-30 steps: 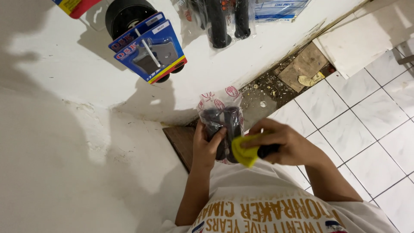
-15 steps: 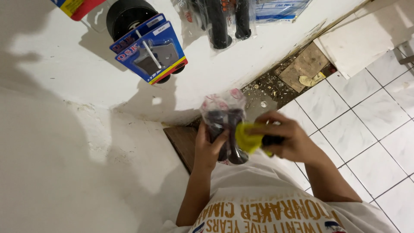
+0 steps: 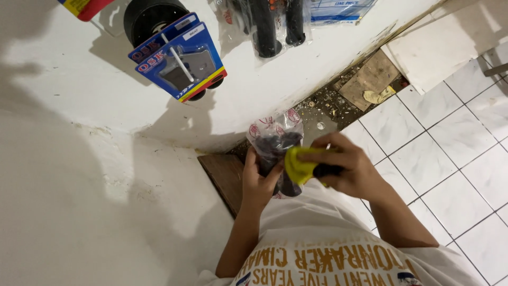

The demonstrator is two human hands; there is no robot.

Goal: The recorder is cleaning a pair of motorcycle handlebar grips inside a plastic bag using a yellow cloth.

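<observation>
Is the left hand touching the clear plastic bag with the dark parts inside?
Touching. The head view shows the left hand wrapped around the clear plastic bag, its fingers pressed against the plastic.

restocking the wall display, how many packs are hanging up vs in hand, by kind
Blue carded packs on the wall: 1
Clear bags of black handlebar grips on the wall: 1
Clear flat packs with blue print on the wall: 1
Clear bags of dark parts in the left hand: 1
Yellow cloths in the right hand: 1
Total: 5

Left hand: fingers curled in a grip, forearm bare | Right hand: closed (knuckles up), just beside the left, elbow bent
</observation>
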